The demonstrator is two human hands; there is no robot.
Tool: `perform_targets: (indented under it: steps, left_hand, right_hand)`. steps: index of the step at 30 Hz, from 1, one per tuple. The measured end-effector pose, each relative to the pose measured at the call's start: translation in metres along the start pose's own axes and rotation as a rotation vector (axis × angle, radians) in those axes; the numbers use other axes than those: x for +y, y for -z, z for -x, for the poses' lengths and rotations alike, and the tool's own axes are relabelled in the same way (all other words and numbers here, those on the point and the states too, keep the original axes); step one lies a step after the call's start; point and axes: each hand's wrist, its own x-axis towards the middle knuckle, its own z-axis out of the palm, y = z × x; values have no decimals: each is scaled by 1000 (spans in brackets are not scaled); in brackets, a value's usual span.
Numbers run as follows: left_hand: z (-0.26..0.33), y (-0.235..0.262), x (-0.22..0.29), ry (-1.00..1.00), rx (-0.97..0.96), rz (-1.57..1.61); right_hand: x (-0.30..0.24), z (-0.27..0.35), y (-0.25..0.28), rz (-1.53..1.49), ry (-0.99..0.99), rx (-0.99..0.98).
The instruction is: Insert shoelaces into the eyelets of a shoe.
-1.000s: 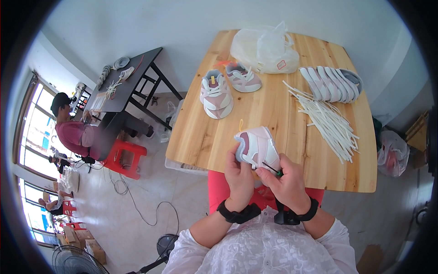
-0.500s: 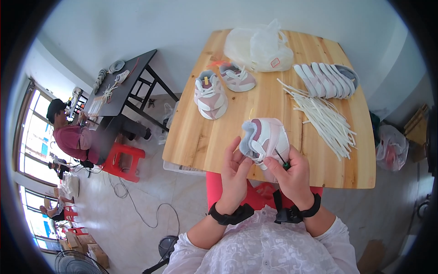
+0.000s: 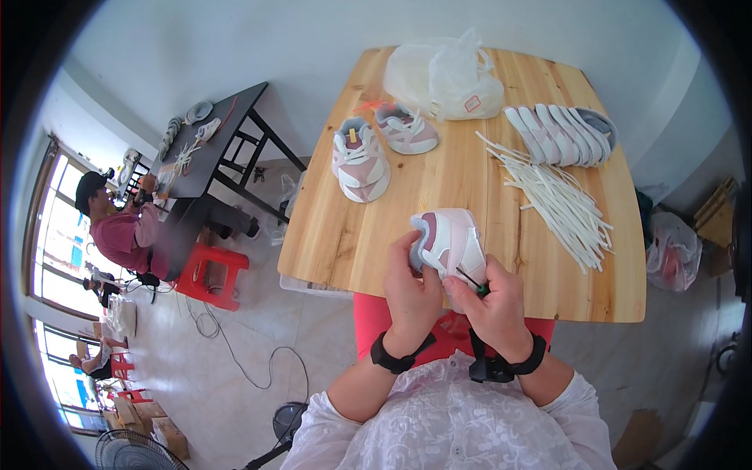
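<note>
A small pink and white shoe upper (image 3: pixel 457 236) with grey lining is held over the table's near edge. My left hand (image 3: pixel 413 301) grips it at the collar, the thumb along its side and the fingers reaching behind. In my right hand (image 3: pixel 495 305) is a thin-shafted awl-like tool with a dark green handle (image 3: pixel 482 290), its shaft lying against the upper. The thumb and fingers of that hand also press on the upper. Whether a lace end is caught at the tool's tip is too small to tell.
On the wooden table (image 3: pixel 345 254) lie white laces (image 3: pixel 552 200), a row of uppers (image 3: pixel 552 137), two laced shoe uppers (image 3: pixel 362 160) and a white plastic bag (image 3: pixel 446 78). A person (image 3: pixel 117 235) sits at a black table (image 3: pixel 227 129) on the left, beside a red stool (image 3: pixel 211 274).
The upper has turned and dropped slightly in my hands. My left hand has shifted right, further round the collar; my right hand and the tool have moved slightly left and lower.
</note>
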Motion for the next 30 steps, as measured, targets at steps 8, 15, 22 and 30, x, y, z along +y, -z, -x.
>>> perform_targets:
  steps: [8, 15, 22, 30]
  left_hand:
    - [-3, 8, 8, 68, -248, 1]
    - [-6, 30, 1, -161, -427, -258]
    - [-13, 21, -4, -279, -407, -570]
    - [-15, 16, -11, -191, -480, -576]
  right_hand:
    - [-1, -10, 21, -102, -165, -33]
    - [1, -38, 50, 52, -268, -351]
    - [17, -32, 25, -15, -128, -327]
    - [21, -34, 30, -211, -428, -426]
